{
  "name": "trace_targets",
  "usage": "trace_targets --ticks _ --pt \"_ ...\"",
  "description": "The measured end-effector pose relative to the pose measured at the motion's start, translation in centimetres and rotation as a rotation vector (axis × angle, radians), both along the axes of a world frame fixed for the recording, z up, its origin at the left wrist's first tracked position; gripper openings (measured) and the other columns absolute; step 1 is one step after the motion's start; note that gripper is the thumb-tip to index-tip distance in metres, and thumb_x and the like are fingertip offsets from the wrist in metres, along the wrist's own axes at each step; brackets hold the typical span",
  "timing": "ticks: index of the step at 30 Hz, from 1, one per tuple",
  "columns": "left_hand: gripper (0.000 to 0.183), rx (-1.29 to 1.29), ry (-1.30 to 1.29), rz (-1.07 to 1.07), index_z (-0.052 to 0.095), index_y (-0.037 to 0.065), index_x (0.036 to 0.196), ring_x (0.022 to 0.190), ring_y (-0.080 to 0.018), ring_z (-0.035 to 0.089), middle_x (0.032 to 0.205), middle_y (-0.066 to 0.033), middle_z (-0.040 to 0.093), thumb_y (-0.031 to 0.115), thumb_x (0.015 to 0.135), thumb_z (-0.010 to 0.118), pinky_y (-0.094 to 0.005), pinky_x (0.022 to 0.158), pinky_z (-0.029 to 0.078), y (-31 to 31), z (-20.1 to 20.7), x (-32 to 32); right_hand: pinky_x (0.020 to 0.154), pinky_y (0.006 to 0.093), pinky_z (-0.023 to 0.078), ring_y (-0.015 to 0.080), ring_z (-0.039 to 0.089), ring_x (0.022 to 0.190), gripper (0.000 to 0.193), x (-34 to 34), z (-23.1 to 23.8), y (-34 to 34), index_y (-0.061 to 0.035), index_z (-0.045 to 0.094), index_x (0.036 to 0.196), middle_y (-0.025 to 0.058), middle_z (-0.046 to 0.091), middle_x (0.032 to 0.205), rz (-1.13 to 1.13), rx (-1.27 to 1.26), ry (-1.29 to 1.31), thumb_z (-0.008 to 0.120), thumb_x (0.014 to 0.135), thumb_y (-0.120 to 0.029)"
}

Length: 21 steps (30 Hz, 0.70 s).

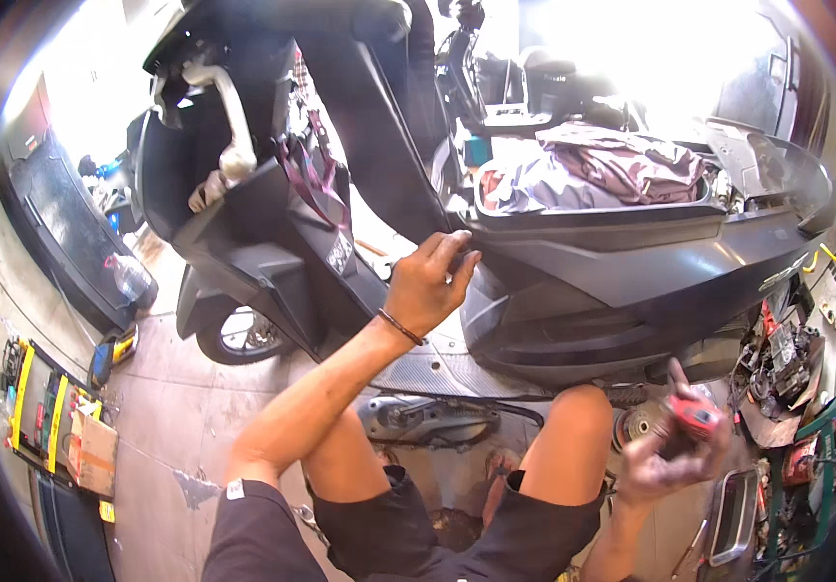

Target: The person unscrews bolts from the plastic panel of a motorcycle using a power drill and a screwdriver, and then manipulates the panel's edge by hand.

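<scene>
A dark grey scooter (573, 281) stands across the view, its seat raised and its side panel facing me. My left hand (432, 281) is up at the front corner of the under-seat storage, beside the panel's edge. Its fingers are curled together, and whatever they may pinch is too small to make out. Low on the right, my right hand (665, 456) is wrapped round a red and black tool (697, 417), with one finger pointing up. Blur and the fingers hide what kind of tool it is.
Crumpled cloth (622, 167) fills the open storage well. Metal parts (782, 364) and a silver-rimmed tray (733, 519) lie on the right. On the left are a cardboard box (93, 451) and a yellow-edged rack (39, 407). A black cover (427, 422) lies before my knees.
</scene>
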<state>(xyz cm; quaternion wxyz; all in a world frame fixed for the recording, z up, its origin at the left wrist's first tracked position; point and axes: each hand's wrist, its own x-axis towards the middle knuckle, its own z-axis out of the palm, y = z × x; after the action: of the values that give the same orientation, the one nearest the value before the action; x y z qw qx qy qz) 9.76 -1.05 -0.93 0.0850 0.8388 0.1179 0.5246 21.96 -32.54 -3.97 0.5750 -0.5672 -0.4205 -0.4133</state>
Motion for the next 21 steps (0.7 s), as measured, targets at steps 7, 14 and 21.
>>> trace_targets --ticks 7,14,21 --pt "0.025 0.118 0.086 0.028 0.070 0.003 0.115 0.066 -0.0330 0.069 0.086 -0.0126 0.066 0.020 0.097 0.074 -0.0425 0.055 0.053 3.0 -1.7 0.1 0.101 0.0601 0.054 0.0305 0.066 0.096 0.040 -6.2 7.7 15.7 -0.0398 0.069 0.103 0.0104 0.060 0.102 0.538 -0.301 -0.700 0.081 0.070 -0.019" --pt "0.040 -0.086 0.085 -0.300 0.067 0.003 0.129 0.078 -0.0280 0.069 0.098 -0.0134 0.065 0.012 0.090 0.072 -0.0384 0.065 0.056 2.4 -1.0 -1.9 0.104 0.0607 0.051 0.0278 0.064 0.093 0.040 -5.2 3.2 21.3 -0.0288 0.068 0.103 0.0082 0.059 0.099 0.561 -0.299 -0.686 0.081 0.069 -0.014" --pt "0.046 0.113 -0.076 -0.110 0.071 0.007 0.130 0.062 -0.0204 0.065 0.083 -0.0098 0.067 0.003 0.085 0.080 -0.0329 0.056 0.051 3.9 -3.1 -0.2 0.102 0.0597 0.055 0.0292 0.066 0.093 0.037 -5.3 1.9 20.3 -0.0178 0.061 0.100 0.0100 0.057 0.097 0.692 -0.221 -0.611 0.075 0.069 -0.004"
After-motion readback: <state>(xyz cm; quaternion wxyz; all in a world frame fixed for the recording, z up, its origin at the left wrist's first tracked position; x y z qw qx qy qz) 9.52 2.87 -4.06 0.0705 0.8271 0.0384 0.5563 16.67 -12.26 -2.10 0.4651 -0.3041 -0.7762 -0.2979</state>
